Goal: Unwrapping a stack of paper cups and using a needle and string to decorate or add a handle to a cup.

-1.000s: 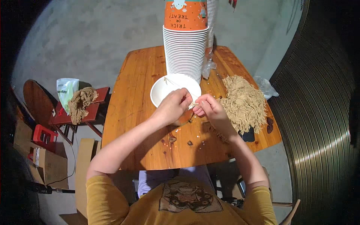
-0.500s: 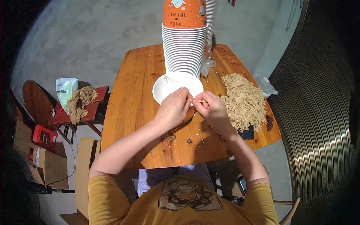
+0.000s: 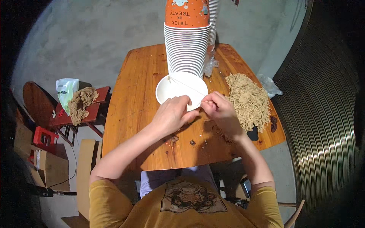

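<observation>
A round white paper bucket (image 3: 173, 89) faces its mouth toward me at the middle of the table. A thin tan string (image 3: 186, 84) runs from its far left rim across the mouth to the right side. My right hand (image 3: 218, 108) pinches the string at the right rim, fingertips pressed together. My left hand (image 3: 171, 116) rests against the near rim, its thumb and forefinger spread apart with nothing seen between them. The bucket's outer wall is mostly hidden beneath my hands.
A tall stack of white-rimmed orange paper buckets (image 3: 186, 49) rises behind. Right of my right hand lies a heap of tan strings (image 3: 247, 100), partly over a dark flat object (image 3: 252, 133). Clear plastic (image 3: 211, 66) lies by the stack. A red bench (image 3: 81, 114) stands left.
My left hand has let go of its pinch near the string, spread its fingers and drawn a little left. My right hand has shifted slightly right, still pinching the string.
</observation>
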